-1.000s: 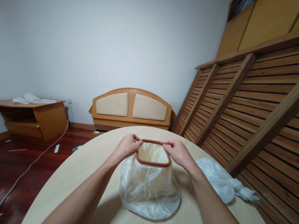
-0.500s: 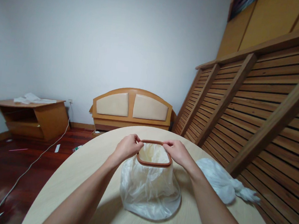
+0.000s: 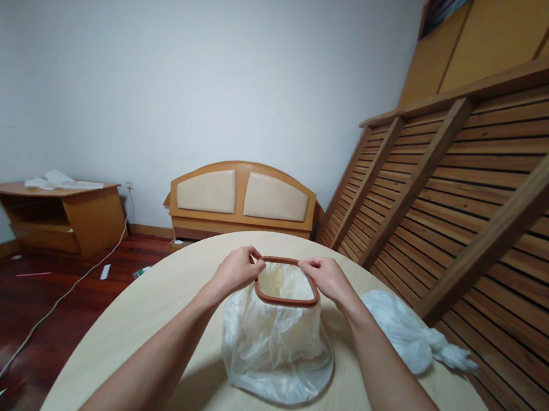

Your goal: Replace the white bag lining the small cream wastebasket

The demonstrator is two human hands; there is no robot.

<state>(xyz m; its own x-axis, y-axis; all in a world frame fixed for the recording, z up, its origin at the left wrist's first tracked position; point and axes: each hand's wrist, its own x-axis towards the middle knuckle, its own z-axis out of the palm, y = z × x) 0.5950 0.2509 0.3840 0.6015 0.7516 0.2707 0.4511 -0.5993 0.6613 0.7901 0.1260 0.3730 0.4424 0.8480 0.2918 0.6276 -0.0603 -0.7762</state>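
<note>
From my feed, the bin itself is mostly hidden: a translucent white plastic bag [image 3: 276,349] drapes over its walls and pools on the round table [image 3: 154,323], so I cannot make out the bin's body, only its brown rim ring [image 3: 285,300] at the top. Looking into the opening, I see only pale liner plastic; whether anything lies at the bottom I cannot tell. My forearms are cut off at the lower frame edge.

My left hand [image 3: 234,272] is pinched shut on the ring at its 10 o'clock corner, fingertips curled over the edge. My right hand [image 3: 328,280] is clamped on the ring at its 2 o'clock corner in the same way. The bin stands at the table's centre, straight ahead of me.

At 3 o'clock from the bin, apart from it, a second crumpled white bag [image 3: 408,337] lies on the table, its far end near the table's edge beside the slatted wooden frame [image 3: 475,207].
</note>
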